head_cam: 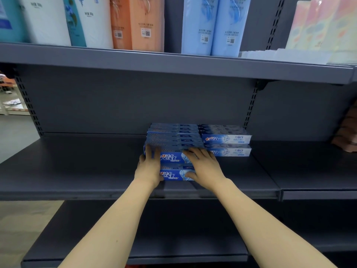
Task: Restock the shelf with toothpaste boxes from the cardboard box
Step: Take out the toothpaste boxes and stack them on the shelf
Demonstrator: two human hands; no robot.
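Toothpaste boxes in dark blue [174, 141] sit in a block on the middle shelf [77, 171], a little right of centre, stacked two high at the front with further rows behind running toward the back panel. Each box lies flat with its long axis left to right, from nine to three o'clock, printed brand face turned out to the aisle so a shopper can read it.

Both hands bracket the front pair. The left hand [149, 165] is at the nine o'clock end, fingers laid over the top box's upper left corner and palm against its end. The right hand [202, 164] covers the three o'clock end, fingers spread over the top edge and thumb down near the lower box. The fingers look mostly straight, pressing rather than clutching, which suggests squaring the pair flush with the rows behind.

Just beside the block at three o'clock, touching or nearly so, stands a paler stack of toothpaste boxes [227, 140], two high, same orientation.

At twelve o'clock, the upper shelf [173, 62] carries tall bottles [212, 26]. At six o'clock a lower shelf [173, 238] shows between the forearms. The cardboard box is out of view.
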